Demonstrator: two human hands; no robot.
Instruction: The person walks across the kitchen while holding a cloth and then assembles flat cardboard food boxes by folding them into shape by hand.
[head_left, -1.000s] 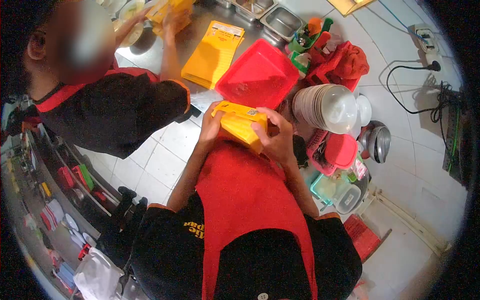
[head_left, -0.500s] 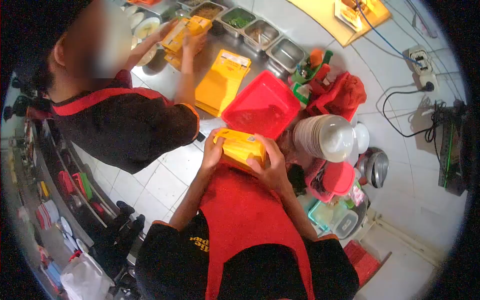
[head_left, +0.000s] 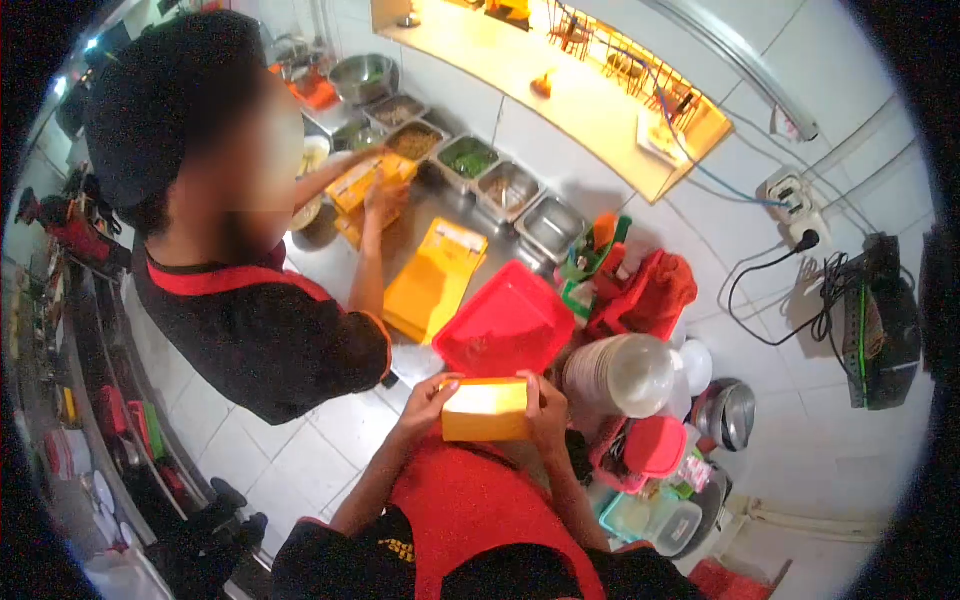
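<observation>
A yellow cardboard box (head_left: 487,425) is held in front of my red apron, with a bright pale surface along its upper side; I cannot tell if that is its inside or glare. My left hand (head_left: 425,408) grips its left end, thumb near the top edge. On the right end, my right hand (head_left: 546,410) is closed around the side. Just beyond the box lies a red plastic tray (head_left: 505,325). A stack of flat yellow cartons (head_left: 438,275) rests on the steel counter to the tray's left.
At left, a co-worker (head_left: 260,330) holds yellow cartons (head_left: 372,185). Steel food pans (head_left: 470,160) line the wall. Stacked bowls (head_left: 630,375), a red basket (head_left: 650,295) and a red-lidded container (head_left: 655,446) stand at right. A cable (head_left: 735,280) hangs from the wall socket.
The view has tilted up, so the counter scene sits lower. The box in my hands has turned, now showing a pale upper surface. The co-worker's hands stay on the yellow cartons.
</observation>
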